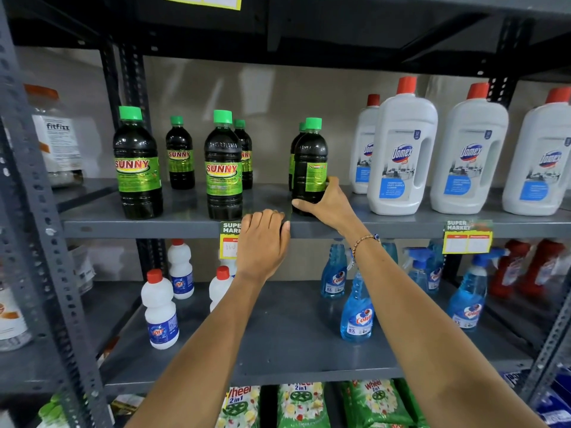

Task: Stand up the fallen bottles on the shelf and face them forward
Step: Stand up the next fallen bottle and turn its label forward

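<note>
Several dark Sunny bottles with green caps stand upright on the grey metal shelf (185,225). My right hand (327,205) grips the base of the rightmost front Sunny bottle (310,162); its label is turned to the right, off to the side. Another bottle stands hidden close behind it. The front middle Sunny bottle (223,168) and the front left Sunny bottle (137,165) face forward. My left hand (262,242) rests on the shelf's front edge, fingers curled over it, holding no bottle.
White Domex bottles (401,149) with red caps stand to the right on the same shelf. Below are small white bottles (160,313) and blue Colin spray bottles (357,307). Price tags (466,237) hang on the shelf edge. A grey upright post (40,211) runs at left.
</note>
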Demonstrator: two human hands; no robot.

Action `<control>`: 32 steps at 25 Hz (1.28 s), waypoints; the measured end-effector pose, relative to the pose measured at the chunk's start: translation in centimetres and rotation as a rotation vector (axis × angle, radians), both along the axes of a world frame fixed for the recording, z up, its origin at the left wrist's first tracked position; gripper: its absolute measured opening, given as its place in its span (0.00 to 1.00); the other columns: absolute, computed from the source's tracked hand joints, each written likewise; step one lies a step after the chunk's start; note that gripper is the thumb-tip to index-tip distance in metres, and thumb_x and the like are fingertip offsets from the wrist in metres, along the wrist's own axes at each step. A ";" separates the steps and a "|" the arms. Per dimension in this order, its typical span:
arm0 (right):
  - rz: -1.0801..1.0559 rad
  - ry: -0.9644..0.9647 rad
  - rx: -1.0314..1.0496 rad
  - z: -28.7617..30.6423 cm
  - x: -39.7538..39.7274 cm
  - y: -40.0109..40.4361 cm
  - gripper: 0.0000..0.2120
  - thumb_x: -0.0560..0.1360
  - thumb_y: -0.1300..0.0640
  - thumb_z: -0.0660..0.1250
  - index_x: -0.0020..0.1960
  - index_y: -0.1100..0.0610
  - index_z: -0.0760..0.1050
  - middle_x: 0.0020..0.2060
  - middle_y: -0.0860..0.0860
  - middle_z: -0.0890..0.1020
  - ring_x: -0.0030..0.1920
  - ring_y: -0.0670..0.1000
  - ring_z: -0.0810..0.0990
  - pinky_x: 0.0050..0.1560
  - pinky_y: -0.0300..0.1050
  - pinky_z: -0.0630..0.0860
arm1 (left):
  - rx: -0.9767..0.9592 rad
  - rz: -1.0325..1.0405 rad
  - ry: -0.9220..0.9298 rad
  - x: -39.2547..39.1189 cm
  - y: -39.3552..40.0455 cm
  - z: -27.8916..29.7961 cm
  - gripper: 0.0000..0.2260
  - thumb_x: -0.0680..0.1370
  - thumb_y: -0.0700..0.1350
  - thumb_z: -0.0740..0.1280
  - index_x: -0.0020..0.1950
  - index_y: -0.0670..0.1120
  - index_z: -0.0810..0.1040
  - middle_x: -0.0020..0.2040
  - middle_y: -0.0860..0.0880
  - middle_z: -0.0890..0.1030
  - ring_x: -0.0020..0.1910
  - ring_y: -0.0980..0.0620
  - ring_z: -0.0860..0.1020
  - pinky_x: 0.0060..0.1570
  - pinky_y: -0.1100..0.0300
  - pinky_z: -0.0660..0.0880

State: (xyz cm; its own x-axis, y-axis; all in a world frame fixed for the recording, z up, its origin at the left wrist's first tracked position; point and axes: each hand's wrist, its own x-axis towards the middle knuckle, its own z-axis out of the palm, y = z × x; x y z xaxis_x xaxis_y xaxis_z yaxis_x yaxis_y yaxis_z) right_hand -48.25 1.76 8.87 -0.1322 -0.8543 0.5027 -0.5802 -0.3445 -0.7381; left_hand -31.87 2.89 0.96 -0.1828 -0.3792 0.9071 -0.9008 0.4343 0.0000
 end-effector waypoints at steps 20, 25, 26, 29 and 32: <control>0.128 -0.140 0.117 0.3 -0.6 -0.3 0.39 0.66 0.57 0.75 0.65 0.56 0.52 0.58 0.54 0.71 0.53 0.48 0.73 0.49 0.39 0.68 | 0.030 -0.042 0.014 0.3 0.3 0.1 0.14 0.81 0.48 0.56 0.54 0.43 0.78 0.48 0.47 0.80 0.47 0.46 0.76 0.54 0.53 0.67; 0.109 -0.058 0.071 0.0 -0.4 -0.2 0.44 0.64 0.51 0.78 0.67 0.57 0.51 0.58 0.52 0.71 0.56 0.49 0.72 0.56 0.42 0.68 | -0.009 -0.043 0.032 0.1 0.1 0.0 0.11 0.81 0.48 0.58 0.53 0.44 0.78 0.47 0.48 0.80 0.45 0.47 0.76 0.52 0.55 0.64; 0.137 -0.061 0.104 0.2 -0.5 -0.2 0.45 0.65 0.52 0.77 0.69 0.57 0.49 0.59 0.52 0.70 0.57 0.49 0.72 0.56 0.42 0.68 | -0.011 -0.048 0.035 0.1 0.0 0.0 0.11 0.81 0.48 0.58 0.52 0.44 0.78 0.47 0.48 0.80 0.45 0.47 0.76 0.52 0.55 0.64; 0.163 -0.083 0.165 0.4 -0.6 -0.3 0.46 0.65 0.57 0.77 0.71 0.57 0.49 0.64 0.54 0.71 0.58 0.50 0.72 0.56 0.43 0.68 | -0.010 -0.064 0.042 0.3 0.0 0.0 0.12 0.81 0.48 0.57 0.53 0.44 0.78 0.47 0.48 0.80 0.46 0.47 0.76 0.53 0.55 0.65; 0.086 -0.015 0.089 0.1 -0.4 0.0 0.46 0.62 0.50 0.79 0.70 0.58 0.54 0.66 0.53 0.70 0.62 0.52 0.72 0.59 0.43 0.69 | 0.019 -0.065 0.028 0.3 0.1 0.0 0.13 0.81 0.48 0.58 0.54 0.44 0.78 0.48 0.48 0.80 0.47 0.47 0.77 0.54 0.55 0.65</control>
State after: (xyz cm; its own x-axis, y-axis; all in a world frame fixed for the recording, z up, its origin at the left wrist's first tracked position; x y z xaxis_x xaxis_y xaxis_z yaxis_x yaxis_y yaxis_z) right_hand -48.65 1.74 8.99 -0.0640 -0.9038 0.4232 -0.5398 -0.3253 -0.7764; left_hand -31.61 3.01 0.99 -0.1826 -0.3841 0.9051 -0.8700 0.4920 0.0333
